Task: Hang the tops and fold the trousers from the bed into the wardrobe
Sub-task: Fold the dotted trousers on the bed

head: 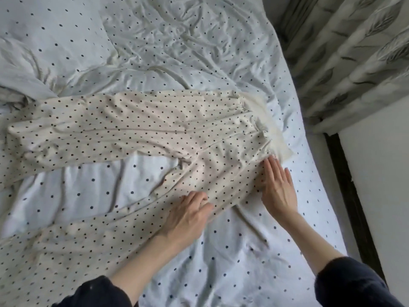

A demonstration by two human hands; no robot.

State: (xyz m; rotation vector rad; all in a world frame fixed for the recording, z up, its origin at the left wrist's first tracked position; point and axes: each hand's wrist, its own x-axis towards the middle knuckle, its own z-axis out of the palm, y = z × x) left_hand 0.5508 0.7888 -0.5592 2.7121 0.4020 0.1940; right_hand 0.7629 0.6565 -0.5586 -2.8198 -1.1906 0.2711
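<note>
The trousers (pixel 124 127), cream with dark dots, lie spread across the bed (pixel 243 251), legs running off to the left, waistband to the right. My left grip (pixel 188 218) has its fingers curled, pinching the nearer leg's fabric. My right grip (pixel 276 187) lies flat, fingers straight, pressing the trousers near the waistband. Patterned curtains (pixel 354 52) hang at far right.

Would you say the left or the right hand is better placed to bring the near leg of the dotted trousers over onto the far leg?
Left, probably. The left hand already pinches the near leg of the trousers, while the right hand lies flat near the waistband, suited to hold the fabric down.
</note>
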